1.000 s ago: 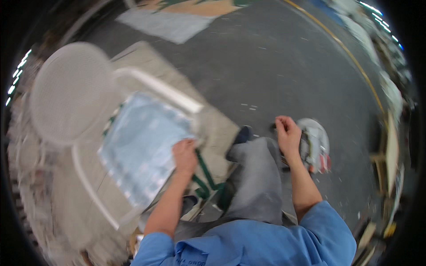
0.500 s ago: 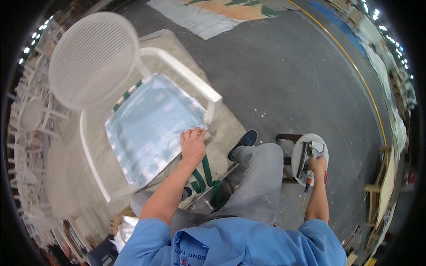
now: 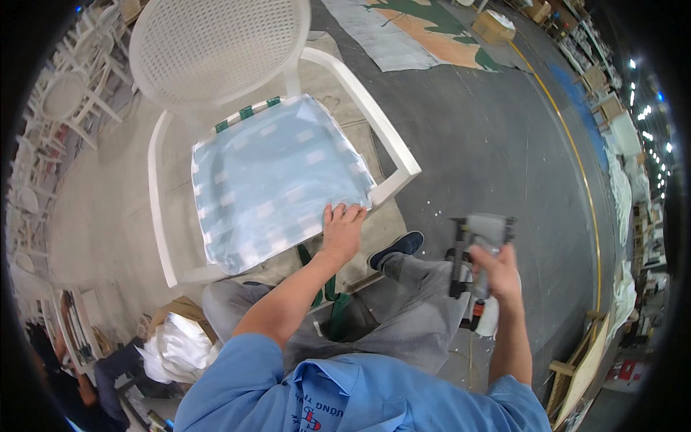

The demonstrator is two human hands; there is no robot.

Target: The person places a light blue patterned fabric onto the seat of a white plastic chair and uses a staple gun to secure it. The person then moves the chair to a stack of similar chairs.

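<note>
- The pale blue sheet [image 3: 281, 180] lies over the seat of the white chair [image 3: 378, 122], ahead of the person and to the left; it is roughly square, so no long axis stands out.
- The left hand [image 3: 343, 234] is the nearer one, resting on the sheet's near right corner, with most of the sheet spreading forward and leftward from it.
- Its fingers are bent and slightly parted, their tips on the sheet's edge; the thumb is hidden, so I cannot tell whether it pinches the material.
- The right hand [image 3: 497, 272] is wrapped around a grey-and-black power tool [image 3: 486, 229], to the right of that corner and well apart from the chair.
- The tool is blurred; its black bar runs roughly fore and aft, on the side facing the chair.
- Loose green straps [image 3: 335, 317] hang below the left forearm, near the person's knees, and green tabs [image 3: 247, 112] show along the sheet's far edge.
</note>
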